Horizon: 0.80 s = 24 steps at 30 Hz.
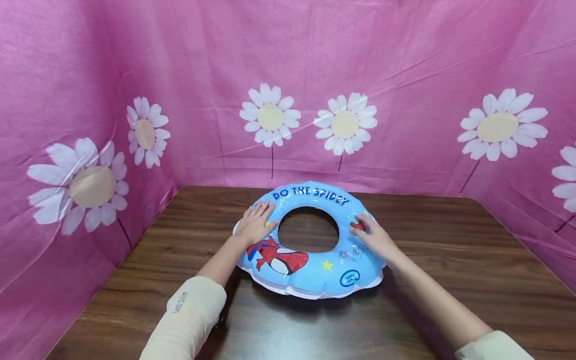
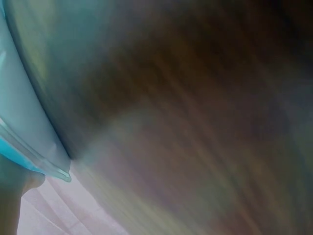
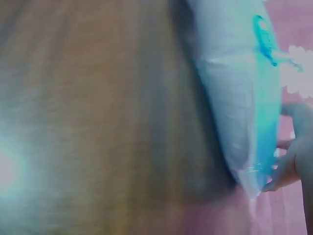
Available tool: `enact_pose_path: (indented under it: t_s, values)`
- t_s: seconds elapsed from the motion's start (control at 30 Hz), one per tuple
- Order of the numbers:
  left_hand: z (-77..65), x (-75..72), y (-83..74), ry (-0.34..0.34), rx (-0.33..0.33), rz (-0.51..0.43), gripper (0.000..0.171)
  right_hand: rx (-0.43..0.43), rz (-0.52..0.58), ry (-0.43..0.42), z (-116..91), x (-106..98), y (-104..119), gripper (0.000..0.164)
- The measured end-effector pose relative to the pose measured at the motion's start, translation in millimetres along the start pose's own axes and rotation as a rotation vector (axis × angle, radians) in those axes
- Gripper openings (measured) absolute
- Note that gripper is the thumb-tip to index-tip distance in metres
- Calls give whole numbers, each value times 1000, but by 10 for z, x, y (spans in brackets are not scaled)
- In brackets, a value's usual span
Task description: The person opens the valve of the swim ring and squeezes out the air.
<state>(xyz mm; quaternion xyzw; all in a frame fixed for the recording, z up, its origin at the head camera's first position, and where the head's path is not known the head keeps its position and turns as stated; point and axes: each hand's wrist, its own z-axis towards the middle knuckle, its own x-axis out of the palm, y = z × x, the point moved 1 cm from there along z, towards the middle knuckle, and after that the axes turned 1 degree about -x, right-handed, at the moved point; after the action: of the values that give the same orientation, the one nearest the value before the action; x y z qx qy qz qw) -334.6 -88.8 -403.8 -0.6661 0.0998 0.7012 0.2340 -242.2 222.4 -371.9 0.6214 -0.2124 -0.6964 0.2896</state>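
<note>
A blue inflatable swim ring [image 1: 310, 270] lies on the table, printed with "DO THE SPIDEY", a red cartoon figure and a yellow star. On its left side rests my left hand [image 1: 257, 224], fingers spread and fairly straight. My right hand [image 1: 375, 239] touches the opposite side, fingers lightly bent over a small red print. In the left wrist view, the ring's pale underside [image 2: 24, 103] and seam show at the left edge. The right wrist view has the ring's side wall [image 3: 234, 98] with my fingertips at its edge.
The brown wood-grain table [image 1: 171, 280] reaches back to a pink curtain [image 1: 202, 60] with white daisies, which also hangs along both sides. Light reflects off the tabletop in front of the ring.
</note>
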Motion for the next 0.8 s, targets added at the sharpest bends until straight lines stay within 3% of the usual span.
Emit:
enact_pose_path:
  t_s: [0.07,0.13,0.33,0.6,0.8]
  values:
    - [-14,-11,15,2,-8,8,63,33,0,-39,52,-55,43,60]
    - [-27,-16,29,4,-14,14,63,31,-81,-95,115,-73,83,60]
    - [-44,1,34,-4,-15,13,63,-151,-294,-228,398,69,60,67]
    - [-10,34,-30,-15,-29,40,64,-192,-384,-118,495,247,-235,73]
    - [1,20,-37,-20,-40,31,63,-202,-413,-105,507,292,-294,73]
